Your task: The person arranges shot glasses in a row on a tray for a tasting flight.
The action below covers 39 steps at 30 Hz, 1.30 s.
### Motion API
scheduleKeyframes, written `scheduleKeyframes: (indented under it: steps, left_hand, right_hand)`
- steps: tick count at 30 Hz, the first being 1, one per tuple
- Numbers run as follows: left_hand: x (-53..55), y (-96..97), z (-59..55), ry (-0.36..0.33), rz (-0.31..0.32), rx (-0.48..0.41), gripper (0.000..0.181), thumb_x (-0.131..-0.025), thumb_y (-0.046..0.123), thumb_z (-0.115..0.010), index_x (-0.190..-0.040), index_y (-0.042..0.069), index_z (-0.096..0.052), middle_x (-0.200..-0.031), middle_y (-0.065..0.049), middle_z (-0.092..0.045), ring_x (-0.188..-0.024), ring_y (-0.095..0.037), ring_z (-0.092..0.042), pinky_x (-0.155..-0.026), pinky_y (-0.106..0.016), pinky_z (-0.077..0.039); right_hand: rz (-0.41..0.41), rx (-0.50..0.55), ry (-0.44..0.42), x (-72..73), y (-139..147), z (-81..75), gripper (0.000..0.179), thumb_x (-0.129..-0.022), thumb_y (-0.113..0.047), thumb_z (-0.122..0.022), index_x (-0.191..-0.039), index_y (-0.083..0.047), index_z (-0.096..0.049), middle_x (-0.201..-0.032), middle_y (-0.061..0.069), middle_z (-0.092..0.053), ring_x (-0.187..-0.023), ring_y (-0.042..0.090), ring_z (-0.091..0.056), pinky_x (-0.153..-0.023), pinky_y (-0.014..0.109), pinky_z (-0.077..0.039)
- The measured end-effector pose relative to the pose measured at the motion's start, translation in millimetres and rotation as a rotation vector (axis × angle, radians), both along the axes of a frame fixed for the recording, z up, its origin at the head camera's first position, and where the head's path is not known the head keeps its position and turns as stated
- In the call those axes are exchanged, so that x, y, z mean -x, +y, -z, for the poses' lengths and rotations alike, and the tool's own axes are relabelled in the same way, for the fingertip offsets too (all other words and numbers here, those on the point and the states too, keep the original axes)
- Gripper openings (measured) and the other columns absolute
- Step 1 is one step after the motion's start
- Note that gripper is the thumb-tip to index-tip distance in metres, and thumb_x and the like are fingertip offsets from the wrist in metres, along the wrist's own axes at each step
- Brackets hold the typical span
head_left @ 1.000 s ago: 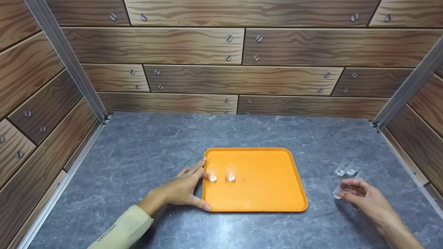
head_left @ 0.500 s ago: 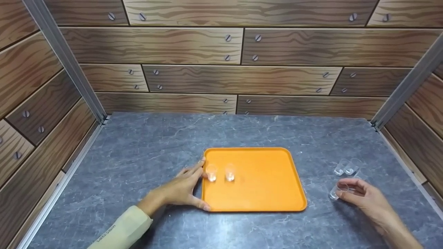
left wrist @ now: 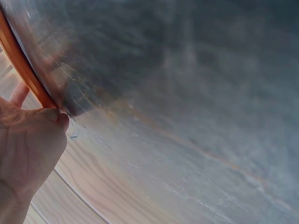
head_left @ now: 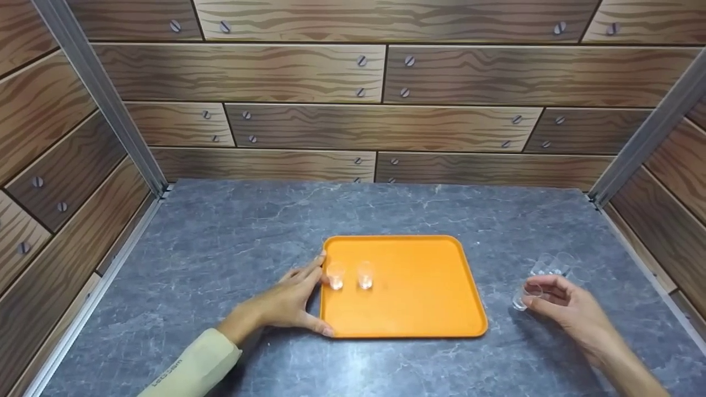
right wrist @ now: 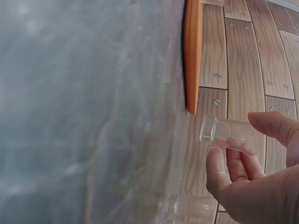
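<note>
My right hand (head_left: 568, 309) pinches a small clear shot glass (right wrist: 233, 133) between thumb and fingers, to the right of an orange tray (head_left: 419, 309). The right wrist view shows its thick base pointing toward the table. My left hand (head_left: 292, 298) rests against the tray's left edge, fingers spread along the rim and thumb at the near left corner; the left wrist view shows it at the orange rim (left wrist: 28, 70). Two clear shot glasses stand upright on the tray's left part: an outer glass (head_left: 336, 278) near the fingers and an inner glass (head_left: 365, 277).
Several more clear glasses (head_left: 546, 263) stand on the table behind my right hand, partly hidden by it. The grey marbled table (head_left: 248, 220) is enclosed by wood-patterned walls (head_left: 309, 127) with metal corner posts (head_left: 102, 99).
My right hand has moved left and slightly away from me with the glass, closer to the tray. My left hand and the glasses on the tray hold their places.
</note>
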<state>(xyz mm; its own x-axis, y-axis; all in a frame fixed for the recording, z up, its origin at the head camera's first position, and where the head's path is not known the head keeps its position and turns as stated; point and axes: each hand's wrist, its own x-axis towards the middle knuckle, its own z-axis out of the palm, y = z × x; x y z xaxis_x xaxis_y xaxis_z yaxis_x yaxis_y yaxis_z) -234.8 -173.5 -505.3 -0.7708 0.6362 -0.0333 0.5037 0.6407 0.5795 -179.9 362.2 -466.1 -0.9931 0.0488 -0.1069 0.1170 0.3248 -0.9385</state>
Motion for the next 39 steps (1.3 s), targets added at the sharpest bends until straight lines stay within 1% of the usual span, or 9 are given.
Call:
scheduleKeyframes:
  steps: [9, 13, 17, 20, 23, 29, 35, 39]
  left_hand:
    - [-0.4, 0.4, 0.7, -0.009, 0.000, -0.010, 0.091, -0.076, 0.076, -0.087, -0.139, 0.023, -0.049, -0.180, -0.020, -0.010, -0.165, -0.035, -0.014, -0.129, -0.062, -0.010]
    - [0.0, 0.7, 0.0, -0.014, 0.004, -0.010, 0.091, -0.077, 0.075, -0.088, -0.140, 0.023, -0.049, -0.181, -0.019, -0.009, -0.165, -0.035, -0.012, -0.129, -0.063, -0.010]
    - [0.6, 0.7, 0.0, -0.011, 0.016, -0.014, 0.089, -0.079, 0.073, -0.088, -0.139, 0.022, -0.049, -0.181, -0.020, -0.008, -0.165, -0.035, -0.012, -0.128, -0.065, -0.013]
    - [0.3, -0.1, 0.6, -0.019, 0.021, -0.012, 0.087, -0.079, 0.072, -0.088, -0.138, 0.022, -0.049, -0.181, -0.020, -0.008, -0.165, -0.035, -0.011, -0.128, -0.066, -0.013]
    - [0.2, -0.8, 0.7, -0.022, 0.023, -0.010, 0.086, -0.079, 0.073, -0.088, -0.137, 0.022, -0.049, -0.181, -0.020, -0.008, -0.165, -0.034, -0.011, -0.128, -0.066, -0.013]
    - [0.8, -1.9, 0.8, -0.009, 0.018, -0.005, 0.088, -0.079, 0.075, -0.087, -0.139, 0.022, -0.049, -0.180, -0.020, -0.010, -0.165, -0.034, -0.012, -0.128, -0.066, -0.013]
    - [0.8, -2.3, 1.2, -0.004, 0.017, 0.000, 0.089, -0.078, 0.076, -0.086, -0.139, 0.022, -0.049, -0.180, -0.021, -0.010, -0.165, -0.035, -0.013, -0.127, -0.067, -0.013]
    - [0.8, -2.2, 0.6, -0.004, 0.015, -0.002, 0.089, -0.078, 0.076, -0.086, -0.139, 0.022, -0.049, -0.180, -0.020, -0.010, -0.165, -0.035, -0.013, -0.127, -0.068, -0.013]
  right_hand:
    - [-0.004, 0.047, 0.018, 0.4, -14.6, -5.2, 0.039, -0.100, -0.003, -0.079, -0.135, 0.005, -0.062, -0.118, 0.000, -0.074, -0.106, 0.007, -0.069, -0.089, 0.024, -0.059]
    - [-0.002, 0.068, 0.047, 0.7, -22.9, -9.9, 0.037, -0.101, -0.003, -0.078, -0.133, 0.005, -0.063, -0.116, -0.001, -0.074, -0.106, 0.009, -0.069, -0.089, 0.024, -0.059]
    - [0.003, 0.097, 0.082, 2.7, -33.1, -12.8, 0.036, -0.100, 0.000, -0.079, -0.132, 0.007, -0.063, -0.115, 0.002, -0.074, -0.106, 0.012, -0.070, -0.089, 0.025, -0.059]
    - [-0.006, 0.119, 0.088, 5.5, -40.7, -13.7, 0.037, -0.099, 0.002, -0.078, -0.132, 0.008, -0.062, -0.116, 0.005, -0.073, -0.106, 0.014, -0.070, -0.090, 0.026, -0.060]
    - [-0.022, 0.113, 0.083, 8.8, -47.0, -14.3, 0.039, -0.099, -0.001, -0.079, -0.133, 0.007, -0.062, -0.119, 0.006, -0.072, -0.108, 0.013, -0.069, -0.090, 0.027, -0.060]
    - [-0.030, 0.096, 0.099, 15.3, -60.1, -17.4, 0.041, -0.098, -0.003, -0.081, -0.133, 0.008, -0.062, -0.120, 0.009, -0.072, -0.108, 0.013, -0.069, -0.091, 0.026, -0.059]
    - [-0.048, 0.118, 0.118, 21.6, -74.1, -19.0, 0.039, -0.097, 0.000, -0.081, -0.130, 0.009, -0.063, -0.118, 0.010, -0.071, -0.108, 0.014, -0.069, -0.091, 0.027, -0.059]
    - [-0.066, 0.118, 0.122, 26.8, -84.4, -21.6, 0.040, -0.097, -0.002, -0.082, -0.130, 0.010, -0.063, -0.121, 0.013, -0.071, -0.109, 0.016, -0.069, -0.092, 0.027, -0.059]
